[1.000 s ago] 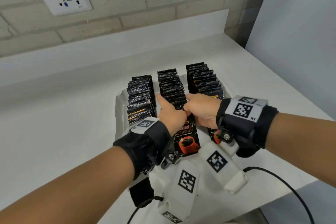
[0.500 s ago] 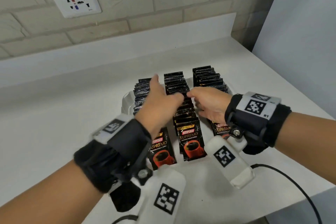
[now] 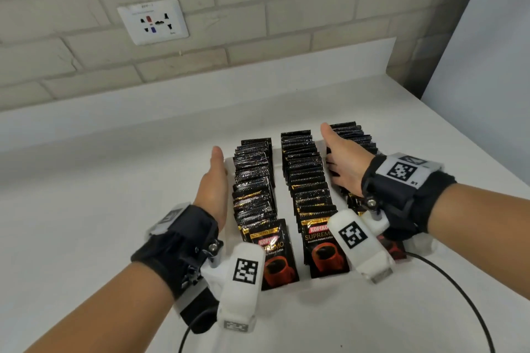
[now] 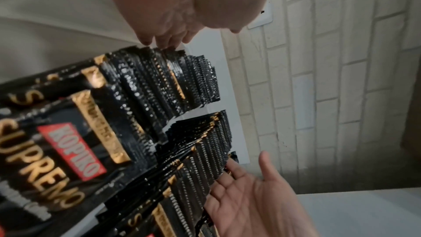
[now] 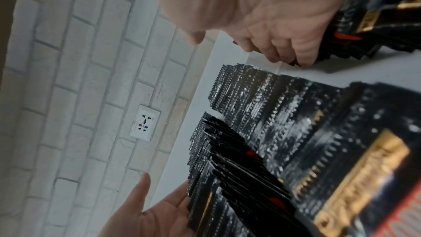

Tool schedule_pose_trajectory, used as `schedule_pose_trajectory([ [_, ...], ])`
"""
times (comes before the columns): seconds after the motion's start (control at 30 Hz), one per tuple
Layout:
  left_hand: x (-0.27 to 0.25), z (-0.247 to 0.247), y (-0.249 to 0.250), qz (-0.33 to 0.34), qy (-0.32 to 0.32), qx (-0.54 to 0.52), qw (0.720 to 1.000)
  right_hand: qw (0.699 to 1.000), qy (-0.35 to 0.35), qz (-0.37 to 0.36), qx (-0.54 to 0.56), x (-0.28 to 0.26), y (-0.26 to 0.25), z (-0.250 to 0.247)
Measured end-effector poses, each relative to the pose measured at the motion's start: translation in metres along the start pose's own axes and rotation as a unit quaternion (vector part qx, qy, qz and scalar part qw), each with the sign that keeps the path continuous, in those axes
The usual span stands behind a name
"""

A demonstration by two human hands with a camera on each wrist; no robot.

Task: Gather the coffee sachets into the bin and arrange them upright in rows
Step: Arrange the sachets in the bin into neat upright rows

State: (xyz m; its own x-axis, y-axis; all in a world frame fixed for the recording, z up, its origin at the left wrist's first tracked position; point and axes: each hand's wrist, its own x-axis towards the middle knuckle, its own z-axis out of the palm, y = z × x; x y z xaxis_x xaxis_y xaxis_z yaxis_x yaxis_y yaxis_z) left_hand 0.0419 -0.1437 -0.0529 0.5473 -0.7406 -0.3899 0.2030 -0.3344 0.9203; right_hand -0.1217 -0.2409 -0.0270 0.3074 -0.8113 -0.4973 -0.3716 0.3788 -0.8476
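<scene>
Left hand [image 3: 213, 192] flat, fingers straight, against outer side of left sachet row [image 3: 253, 183] | coffee sachets upright in three rows in white bin [image 3: 229, 162] on bench [image 3: 100, 209] (labels face the person) | right hand [image 3: 342, 163] spread, fingers on right row [image 3: 358, 137].

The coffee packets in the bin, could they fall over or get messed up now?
Maybe. The left hand lies flat along the left row, and a hard push could tip its leaning sachets. The right hand has fingers in the right row and might drag some out of the bin.
</scene>
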Motion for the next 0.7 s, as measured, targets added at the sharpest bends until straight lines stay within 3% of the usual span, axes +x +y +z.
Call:
schedule_pose_trajectory([
  [0.17,0.007,0.001,-0.010,0.012,-0.024,-0.017,0.999,1.000,-0.002,0.006,-0.027,0.016,-0.003,0.006],
  [0.37,0.005,0.007,-0.011,-0.002,-0.117,-0.058,0.991,1.000,-0.005,0.014,-0.004,0.020,-0.009,0.011],
  [0.7,0.003,0.011,-0.014,0.022,-0.140,-0.088,0.986,1.000,-0.018,0.006,0.004,0.030,-0.004,0.013],
])
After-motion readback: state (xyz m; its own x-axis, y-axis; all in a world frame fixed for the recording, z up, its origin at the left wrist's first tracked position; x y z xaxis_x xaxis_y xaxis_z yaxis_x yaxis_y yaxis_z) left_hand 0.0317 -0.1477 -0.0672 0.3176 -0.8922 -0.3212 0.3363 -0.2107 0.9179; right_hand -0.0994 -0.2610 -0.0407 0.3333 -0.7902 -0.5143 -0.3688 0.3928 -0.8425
